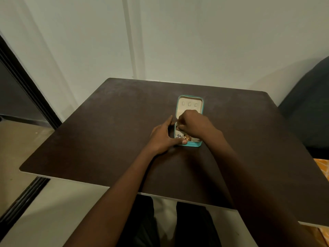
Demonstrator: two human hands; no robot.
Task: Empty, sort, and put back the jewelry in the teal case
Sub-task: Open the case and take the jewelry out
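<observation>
A small teal jewelry case (195, 144) lies open on the dark table (110, 125), its cream-lined lid (190, 104) standing up at the back with three small loops. Gold and silver jewelry (184, 137) sits tangled in the near part of the tray. My left hand (162, 136) clasps the case's left side, thumb along the front edge. My right hand (193, 124) reaches into the tray from above, its fingertips pinched together on something small that I cannot make out. Much of the tray is hidden under that hand.
The table stands against a pale wall. A dark upholstered seat (306, 107) is at the right, with an orange patterned cloth (323, 168) below it. A dark doorframe (26, 90) runs down the left. My legs show under the table's near edge.
</observation>
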